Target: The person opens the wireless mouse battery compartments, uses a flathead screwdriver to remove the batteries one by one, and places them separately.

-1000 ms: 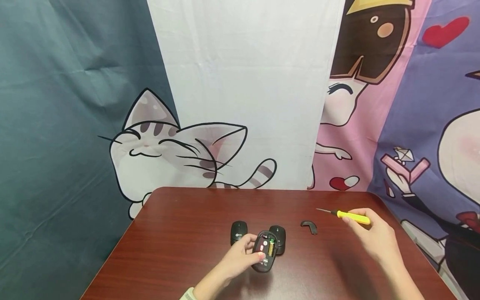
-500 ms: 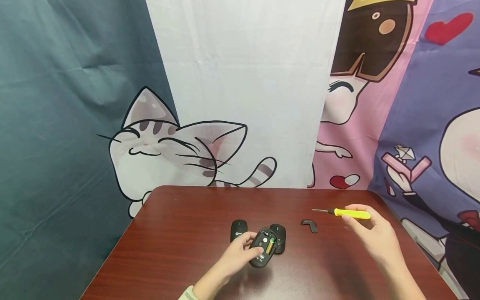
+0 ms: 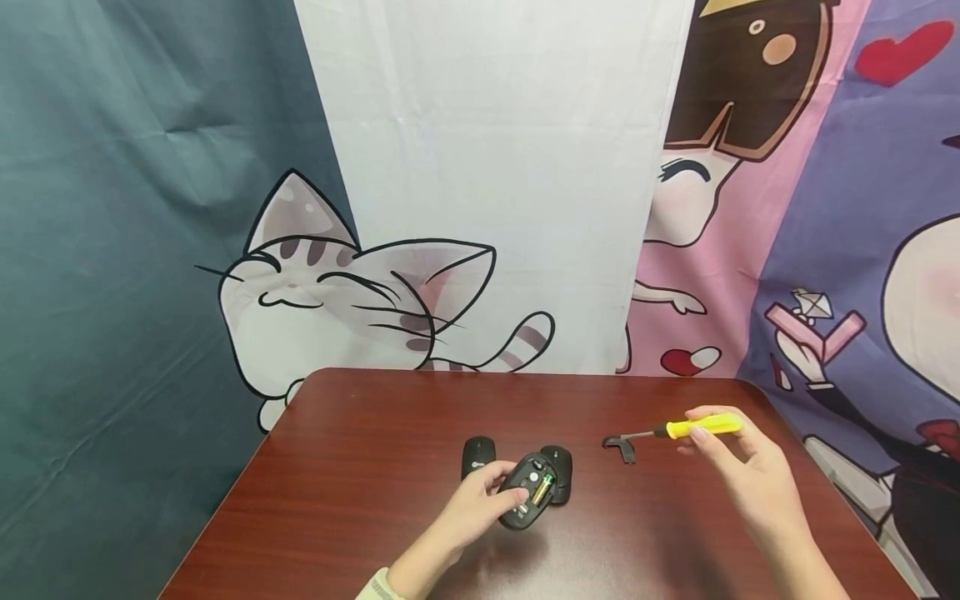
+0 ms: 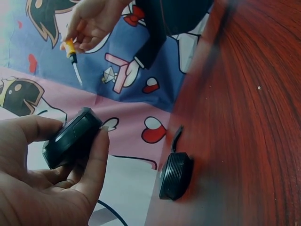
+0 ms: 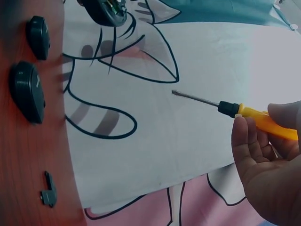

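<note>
My left hand (image 3: 474, 508) grips a black computer mouse (image 3: 542, 477) above the table, thumb across its underside. That underside faces up, and a battery (image 3: 543, 488) shows in its open compartment. In my right hand (image 3: 759, 471) is a yellow-handled screwdriver (image 3: 703, 426), held by the handle, its metal shaft pointing left. The right wrist view shows the flat tip of the screwdriver (image 5: 195, 99) touching nothing. Below it on the table lies a small curved black cover piece (image 3: 626, 451). In the left wrist view the held mouse (image 4: 70, 141) appears edge-on between thumb and fingers.
Two more black mice stand on the reddish-brown table (image 3: 360, 467): one mouse (image 3: 478, 452) behind my left hand, another mouse (image 3: 563, 467) partly hidden by the held one. A printed cartoon curtain (image 3: 487, 167) hangs behind the table's far edge.
The held mouse has tilted and risen slightly. The screwdriver has turned a little, so its tip now points lower, appearing over the curved piece in the head view. Both grips stay the same.
</note>
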Demonstrator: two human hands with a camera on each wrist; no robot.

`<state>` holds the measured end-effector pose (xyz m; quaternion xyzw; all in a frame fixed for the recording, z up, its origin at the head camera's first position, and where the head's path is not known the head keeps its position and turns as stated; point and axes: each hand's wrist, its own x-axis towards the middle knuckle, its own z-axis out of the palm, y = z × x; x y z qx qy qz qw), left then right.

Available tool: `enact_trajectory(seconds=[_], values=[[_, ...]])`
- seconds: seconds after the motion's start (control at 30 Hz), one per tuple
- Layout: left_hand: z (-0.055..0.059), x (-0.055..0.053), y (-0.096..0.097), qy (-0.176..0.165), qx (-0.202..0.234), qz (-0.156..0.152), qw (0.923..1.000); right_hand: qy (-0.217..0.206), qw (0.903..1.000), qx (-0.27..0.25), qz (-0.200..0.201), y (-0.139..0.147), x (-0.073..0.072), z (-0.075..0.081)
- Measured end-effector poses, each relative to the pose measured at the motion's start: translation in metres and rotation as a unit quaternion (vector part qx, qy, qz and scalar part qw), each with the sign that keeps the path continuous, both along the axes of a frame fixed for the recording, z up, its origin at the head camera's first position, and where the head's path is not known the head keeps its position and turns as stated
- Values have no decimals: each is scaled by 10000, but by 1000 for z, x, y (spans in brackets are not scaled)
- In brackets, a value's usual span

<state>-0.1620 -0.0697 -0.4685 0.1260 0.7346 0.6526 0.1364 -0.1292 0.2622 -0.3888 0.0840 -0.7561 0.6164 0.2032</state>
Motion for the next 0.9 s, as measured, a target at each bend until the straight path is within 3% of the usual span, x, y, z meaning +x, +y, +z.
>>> enact_trajectory(seconds=[0.27, 0.43, 0.53, 0.9], values=[[4, 0, 1, 0, 162, 41, 9999, 131, 9988, -439, 150, -8, 3, 3], [6, -1, 4, -160, 477, 42, 9987, 158, 9991, -386, 81, -11, 3, 4], [6, -2, 5, -213, 698, -17, 9973, 321, 9980, -465, 279, -13, 3, 5], [11, -4, 9, -122, 752, -64, 9971, 660, 9933, -597, 744, -25, 8, 9]])
